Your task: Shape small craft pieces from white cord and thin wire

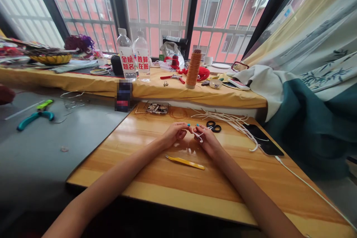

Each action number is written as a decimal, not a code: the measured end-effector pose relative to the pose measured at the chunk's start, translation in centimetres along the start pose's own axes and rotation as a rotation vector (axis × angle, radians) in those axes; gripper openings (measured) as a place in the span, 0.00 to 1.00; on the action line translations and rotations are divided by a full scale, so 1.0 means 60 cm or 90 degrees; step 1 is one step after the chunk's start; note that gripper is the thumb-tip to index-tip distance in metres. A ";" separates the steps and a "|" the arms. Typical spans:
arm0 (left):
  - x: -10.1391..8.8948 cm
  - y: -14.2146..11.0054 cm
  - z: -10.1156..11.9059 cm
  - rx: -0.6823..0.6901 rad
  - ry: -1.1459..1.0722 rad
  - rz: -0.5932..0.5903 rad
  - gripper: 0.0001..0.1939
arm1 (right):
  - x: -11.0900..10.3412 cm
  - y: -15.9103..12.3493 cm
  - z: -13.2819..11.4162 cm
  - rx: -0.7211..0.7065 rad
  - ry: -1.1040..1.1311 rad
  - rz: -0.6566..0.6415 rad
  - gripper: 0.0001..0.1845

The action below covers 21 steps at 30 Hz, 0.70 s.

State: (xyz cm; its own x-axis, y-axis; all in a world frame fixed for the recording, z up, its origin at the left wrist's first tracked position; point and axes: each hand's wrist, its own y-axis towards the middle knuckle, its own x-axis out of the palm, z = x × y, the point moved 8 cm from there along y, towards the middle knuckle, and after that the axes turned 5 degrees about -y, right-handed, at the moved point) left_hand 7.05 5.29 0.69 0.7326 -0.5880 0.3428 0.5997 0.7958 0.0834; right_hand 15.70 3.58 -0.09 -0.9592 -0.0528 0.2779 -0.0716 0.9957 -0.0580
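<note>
Over the wooden table (125, 171) my two hands are close together with fingers pinched. My right hand (208, 139) is closed on a short white cord (199, 136), which loops and dangles by its fingers. My left hand (176, 134) is closed in a pinch just left of the cord; whatever lies between its fingertips is too small to make out. Yellow tweezers (186, 162) lie on the table nearer to me, below both hands. Black-handled scissors (214, 126) rest just beyond my right hand.
White cords (228, 119) lie in a bundle at the right, partly over a phone (263, 139) with a cable. A small clear box (157, 107) sits at the back. Teal pliers (35, 118) lie on the grey table. Bottles (127, 59) and an orange thread spool (193, 70) stand on the sill.
</note>
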 end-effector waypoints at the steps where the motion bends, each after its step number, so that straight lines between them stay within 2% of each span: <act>1: -0.002 0.000 -0.002 -0.005 0.031 0.005 0.12 | 0.003 0.000 -0.001 -0.011 -0.007 -0.008 0.10; 6: -0.004 0.004 -0.015 -0.019 0.156 0.025 0.09 | 0.015 0.004 0.003 -0.039 -0.099 -0.063 0.14; 10: -0.003 0.006 -0.016 -0.008 0.232 0.041 0.07 | 0.010 0.013 0.002 -0.056 -0.214 -0.091 0.14; 15: 0.006 0.003 -0.008 0.009 0.299 0.014 0.07 | 0.005 0.015 -0.005 -0.075 -0.310 -0.115 0.12; 21: 0.012 0.003 -0.005 0.017 0.332 -0.017 0.07 | 0.008 0.015 -0.007 -0.087 -0.359 -0.138 0.11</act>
State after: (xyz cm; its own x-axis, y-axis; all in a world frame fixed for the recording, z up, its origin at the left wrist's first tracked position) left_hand 7.79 4.96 0.65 0.7844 -0.5963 -0.1707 0.6166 0.7793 0.1115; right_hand 15.28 4.47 0.41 -0.9264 -0.2501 -0.2815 -0.2815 0.9565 0.0766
